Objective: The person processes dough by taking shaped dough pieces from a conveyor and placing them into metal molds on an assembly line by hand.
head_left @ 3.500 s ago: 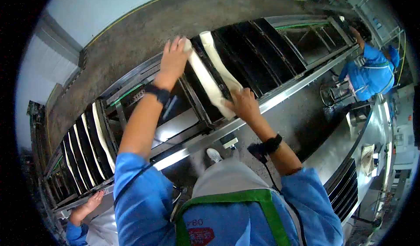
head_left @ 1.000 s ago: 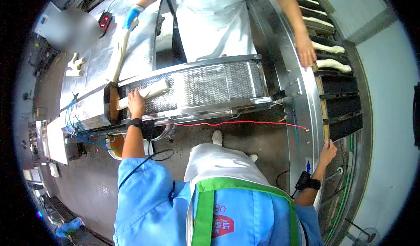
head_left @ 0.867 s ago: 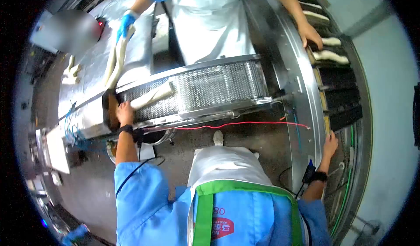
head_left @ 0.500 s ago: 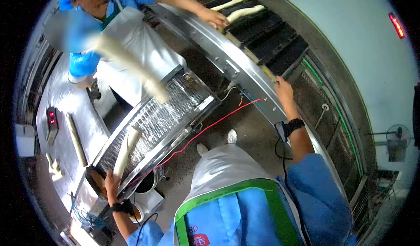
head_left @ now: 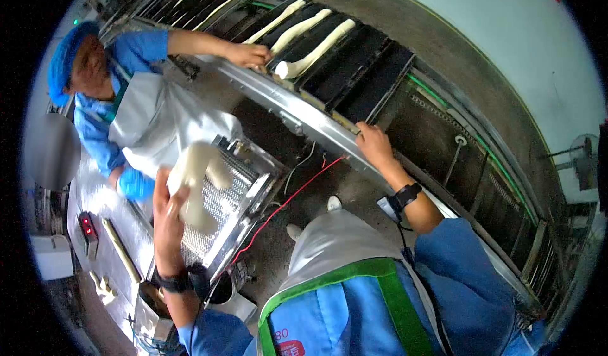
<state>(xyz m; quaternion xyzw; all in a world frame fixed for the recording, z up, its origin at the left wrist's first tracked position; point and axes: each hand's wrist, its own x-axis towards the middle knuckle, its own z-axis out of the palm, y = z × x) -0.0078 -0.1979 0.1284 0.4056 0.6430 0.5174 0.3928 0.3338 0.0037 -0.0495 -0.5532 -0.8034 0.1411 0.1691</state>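
My left hand (head_left: 168, 220) is closed around a pale strip of dough (head_left: 197, 194), raised above the metal mesh conveyor belt (head_left: 235, 198); the strip is smeared by motion. My right hand (head_left: 375, 144) rests with bent fingers on the near edge of a black tray (head_left: 370, 93), at the metal rail (head_left: 310, 112). Several dough strips lie lengthwise on the black trays beyond, the closest being a thick dough strip (head_left: 316, 49) with a rounded near end.
A co-worker's bare hand (head_left: 250, 55) touches the tray edge, and their blue-gloved hand (head_left: 134, 184) is over the steel table (head_left: 95, 194). On that table lie a long dough strip (head_left: 122, 251) and a red-digit display (head_left: 88, 234). A red cord (head_left: 288, 201) crosses the gap before me.
My left hand has lifted the dough strip up off the mesh belt. The strip the co-worker swung through the air now lies on a black tray. My right hand stays at the tray edge.
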